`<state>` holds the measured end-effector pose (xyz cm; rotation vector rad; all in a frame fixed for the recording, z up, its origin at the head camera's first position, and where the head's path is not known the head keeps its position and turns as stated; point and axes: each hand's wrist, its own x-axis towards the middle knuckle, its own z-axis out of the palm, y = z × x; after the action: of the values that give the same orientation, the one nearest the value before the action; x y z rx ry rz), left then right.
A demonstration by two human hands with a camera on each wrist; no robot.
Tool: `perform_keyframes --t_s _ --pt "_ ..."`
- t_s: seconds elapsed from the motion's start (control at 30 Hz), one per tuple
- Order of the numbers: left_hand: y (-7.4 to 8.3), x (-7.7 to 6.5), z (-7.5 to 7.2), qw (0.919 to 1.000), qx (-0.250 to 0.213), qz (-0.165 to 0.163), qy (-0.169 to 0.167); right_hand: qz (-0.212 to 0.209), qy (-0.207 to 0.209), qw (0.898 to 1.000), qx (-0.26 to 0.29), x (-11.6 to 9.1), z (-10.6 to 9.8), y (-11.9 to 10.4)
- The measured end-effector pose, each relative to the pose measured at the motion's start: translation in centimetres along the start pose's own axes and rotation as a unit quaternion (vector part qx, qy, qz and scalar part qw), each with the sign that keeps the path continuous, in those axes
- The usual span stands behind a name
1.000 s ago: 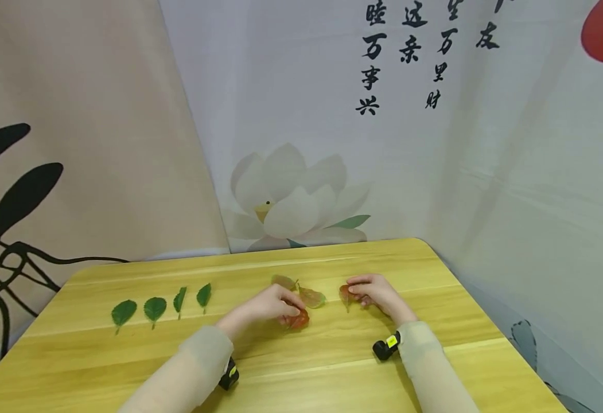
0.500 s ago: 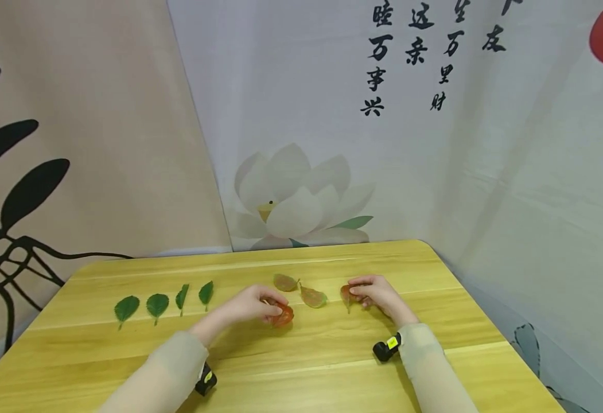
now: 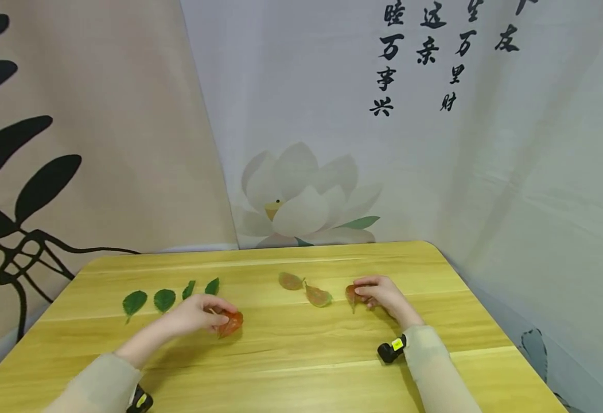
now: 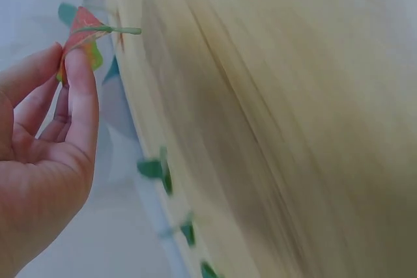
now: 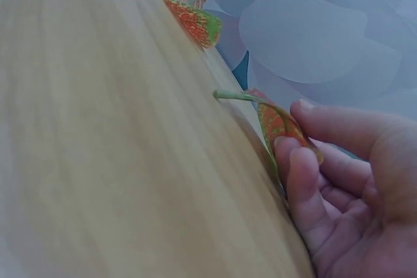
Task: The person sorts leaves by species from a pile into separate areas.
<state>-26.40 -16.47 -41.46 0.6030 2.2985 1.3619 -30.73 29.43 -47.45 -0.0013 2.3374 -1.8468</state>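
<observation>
My left hand [image 3: 198, 314] pinches a red leaf [image 3: 231, 324] between thumb and fingertips, above the left half of the table. The left wrist view shows that leaf [image 4: 83, 27] with its green stem sticking out to the right. On the right, my right hand [image 3: 384, 293] holds an orange-red leaf [image 3: 351, 295] by its side, close over the tabletop. Its stem and green-flecked edge show beside the fingers in the right wrist view, where the leaf [image 5: 280, 125] is partly covered by them. Two reddish leaves, one [image 3: 290, 281] behind the other [image 3: 319, 296], lie between my hands.
Several green leaves, among them one at the far left [image 3: 135, 302] and another [image 3: 164, 299], lie in a row at the back left of the wooden table [image 3: 301, 367]; my left hand partly overlaps the row. A printed cloth [image 3: 311, 115] hangs behind the table.
My left hand has moved left with the red leaf, from beside the two reddish leaves to just in front of the green ones. My right hand keeps its place with its leaf.
</observation>
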Motion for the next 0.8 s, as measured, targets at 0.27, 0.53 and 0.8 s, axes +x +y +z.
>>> perform_keyframes --t_s 0.27,0.53,0.8 --pt "-2.3 -4.0 -2.1 0.9984 -0.054 -0.016 0.006 0.001 0.003 1.000 -0.006 0.0 0.1 0.0" --pt "-4.2 -6.2 -3.4 0.9976 -0.057 -0.030 0.023 0.002 0.005 1.000 -0.010 0.0 0.0 0.0" --pt "-5.2 -6.8 -4.0 0.9986 -0.015 -0.034 0.037 0.001 0.012 1.000 -0.007 -0.1 0.3 -0.1"
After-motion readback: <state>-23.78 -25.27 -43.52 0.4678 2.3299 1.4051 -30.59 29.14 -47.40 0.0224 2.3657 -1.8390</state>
